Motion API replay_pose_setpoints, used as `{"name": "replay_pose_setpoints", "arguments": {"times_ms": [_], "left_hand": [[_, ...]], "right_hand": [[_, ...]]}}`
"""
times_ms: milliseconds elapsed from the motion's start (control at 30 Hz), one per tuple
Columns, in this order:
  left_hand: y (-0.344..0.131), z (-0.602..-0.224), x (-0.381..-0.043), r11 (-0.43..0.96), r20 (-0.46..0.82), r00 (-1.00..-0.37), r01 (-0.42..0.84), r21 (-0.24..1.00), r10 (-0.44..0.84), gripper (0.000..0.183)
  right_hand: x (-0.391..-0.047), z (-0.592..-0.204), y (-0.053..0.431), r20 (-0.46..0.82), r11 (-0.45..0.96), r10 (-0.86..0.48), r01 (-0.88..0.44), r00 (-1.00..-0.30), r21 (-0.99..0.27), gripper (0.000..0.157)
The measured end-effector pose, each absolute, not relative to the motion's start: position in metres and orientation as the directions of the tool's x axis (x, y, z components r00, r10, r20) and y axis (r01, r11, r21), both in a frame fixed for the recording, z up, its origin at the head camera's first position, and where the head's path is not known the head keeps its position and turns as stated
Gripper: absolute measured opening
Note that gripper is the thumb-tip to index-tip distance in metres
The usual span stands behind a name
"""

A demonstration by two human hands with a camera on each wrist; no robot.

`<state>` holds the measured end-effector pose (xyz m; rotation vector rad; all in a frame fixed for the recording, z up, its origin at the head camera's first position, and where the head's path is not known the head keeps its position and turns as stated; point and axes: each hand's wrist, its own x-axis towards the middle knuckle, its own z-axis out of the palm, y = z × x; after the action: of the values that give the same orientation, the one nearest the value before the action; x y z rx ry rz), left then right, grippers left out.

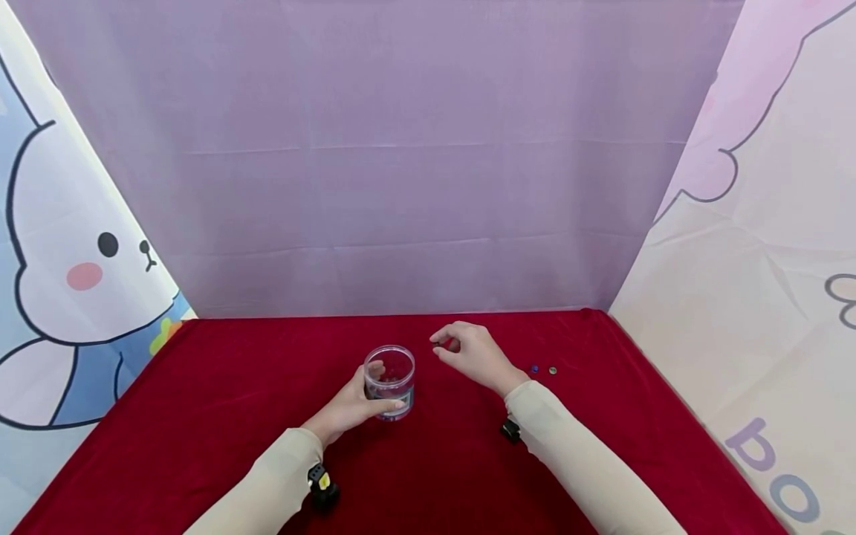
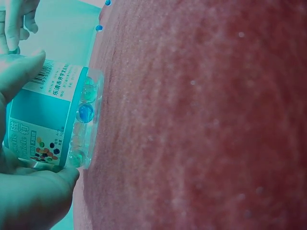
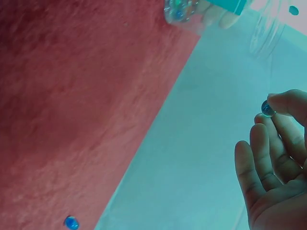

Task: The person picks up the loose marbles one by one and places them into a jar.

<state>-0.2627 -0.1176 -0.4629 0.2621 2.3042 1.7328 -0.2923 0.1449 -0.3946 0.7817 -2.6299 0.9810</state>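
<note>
My left hand (image 1: 351, 407) grips a clear, open-topped plastic jar (image 1: 390, 386) around its side, thumb across the label. Several glass marbles (image 2: 85, 113) lie at the jar's bottom in the left wrist view, one blue and others greenish. To the right of the jar and apart from it, my right hand (image 1: 476, 358) is raised over the cloth. Its thumb and index finger pinch a dark bluish marble (image 3: 267, 109), with the other fingers loosely bent in the right wrist view.
Red cloth (image 1: 455, 461) covers the table. Beyond my right wrist lie a blue marble (image 1: 534, 368) and a greenish marble (image 1: 552, 370), close together. A plain purple curtain (image 1: 401, 186) hangs behind, with printed cartoon sheets (image 1: 60, 223) at both sides.
</note>
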Motion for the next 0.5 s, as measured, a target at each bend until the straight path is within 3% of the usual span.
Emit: {"name": "replay_pose_setpoints", "arguments": {"times_ms": [500], "left_hand": [[-0.12, -0.464, -0.263, 0.28, -0.08, -0.952, 0.005, 0.96, 0.294, 0.096]], "right_hand": [[-0.285, -0.391, 0.123, 0.431, 0.567, -0.45, -0.624, -0.782, -0.538, 0.022]]}}
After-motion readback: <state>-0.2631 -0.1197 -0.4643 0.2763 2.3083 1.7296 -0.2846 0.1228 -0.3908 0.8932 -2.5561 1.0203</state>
